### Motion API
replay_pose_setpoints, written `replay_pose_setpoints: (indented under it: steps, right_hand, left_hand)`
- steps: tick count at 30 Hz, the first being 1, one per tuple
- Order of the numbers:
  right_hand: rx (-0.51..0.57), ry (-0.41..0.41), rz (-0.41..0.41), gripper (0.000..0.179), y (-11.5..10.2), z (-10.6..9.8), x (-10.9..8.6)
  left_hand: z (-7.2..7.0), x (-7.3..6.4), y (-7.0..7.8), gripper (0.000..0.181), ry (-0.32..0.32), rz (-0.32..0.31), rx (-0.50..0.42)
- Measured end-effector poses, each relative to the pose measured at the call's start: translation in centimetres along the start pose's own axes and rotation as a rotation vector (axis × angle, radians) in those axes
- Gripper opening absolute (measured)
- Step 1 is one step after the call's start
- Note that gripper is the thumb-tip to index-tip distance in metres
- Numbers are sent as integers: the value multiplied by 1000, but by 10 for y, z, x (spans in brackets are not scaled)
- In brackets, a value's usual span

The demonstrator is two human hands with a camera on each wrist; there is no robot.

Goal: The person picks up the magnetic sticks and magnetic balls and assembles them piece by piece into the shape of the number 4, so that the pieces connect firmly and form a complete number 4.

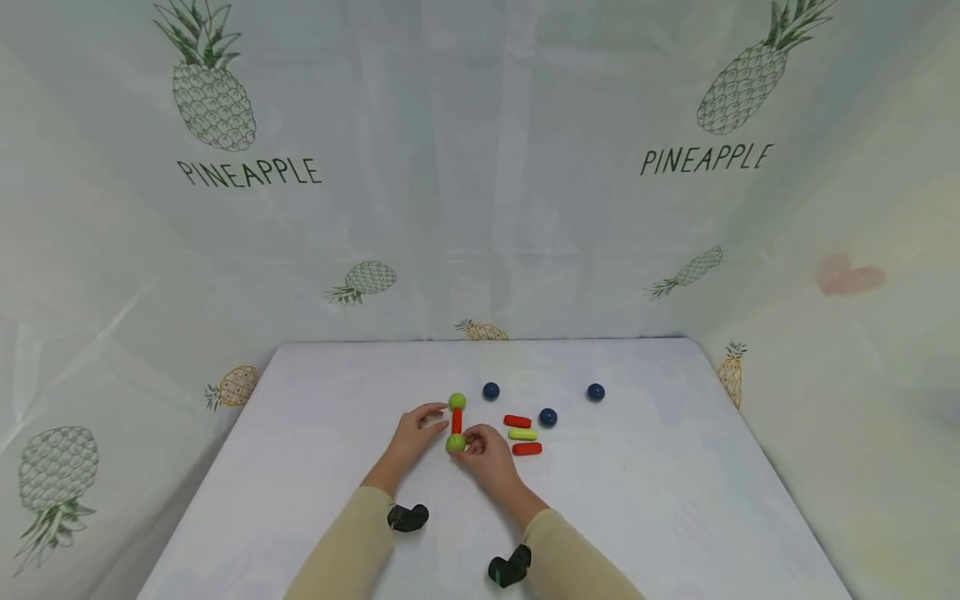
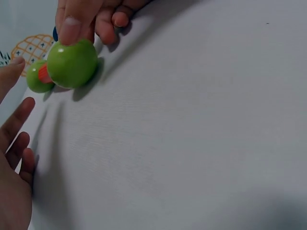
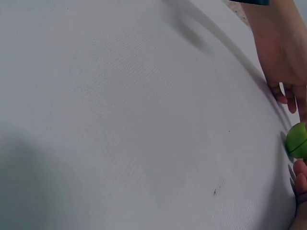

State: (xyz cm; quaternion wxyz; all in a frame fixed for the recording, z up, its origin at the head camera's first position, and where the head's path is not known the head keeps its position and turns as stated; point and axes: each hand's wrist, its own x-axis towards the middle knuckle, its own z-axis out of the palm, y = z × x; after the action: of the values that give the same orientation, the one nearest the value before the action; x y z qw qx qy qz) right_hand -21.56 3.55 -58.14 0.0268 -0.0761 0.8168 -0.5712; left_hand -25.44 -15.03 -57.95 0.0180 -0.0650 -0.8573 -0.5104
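Note:
Two green balls are joined by a red rod (image 1: 457,422) into a dumbbell shape lying on the white table. At its near end, my right hand (image 1: 491,460) pinches the near green ball (image 1: 455,444); the thumb presses on that ball (image 2: 73,64) in the left wrist view. My left hand (image 1: 412,435) is beside the far green ball (image 1: 457,401), fingers spread and holding nothing. Its fingers (image 2: 20,117) look apart from the piece in the left wrist view. Only part of a green ball (image 3: 297,141) shows at the right wrist view's edge.
Right of the piece lie a red rod (image 1: 517,421), a yellow-green rod (image 1: 522,434) and another red rod (image 1: 527,448). Three dark blue balls sit farther off: one (image 1: 491,391) behind, one (image 1: 548,417) by the rods, one (image 1: 596,392) at right. A pineapple-print cloth (image 1: 480,208) surrounds the table.

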Motion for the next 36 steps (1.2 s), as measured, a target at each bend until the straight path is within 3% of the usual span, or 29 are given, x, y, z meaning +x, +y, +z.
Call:
replay_pose_setpoints:
  steps: [6,11,20,27,36]
  right_hand:
    - [19,24,23,29,0,-10,-3]
    - [21,62,-14,29,-4,-19,-1]
    - [11,182,-4,32,-3,-34,-2]
    - [9,270,-14,26,-3,-47,-6]
    - [-11,357,21,20,7,-58,-8]
  left_hand:
    - [5,-13,4,32,1,30,-24]
    - [10,-22,5,34,40,66,-7]
    - [16,-31,10,35,43,-79,-52]
    - [19,-35,2,36,44,-30,-66]
    - [20,-37,0,37,24,-33,-50]
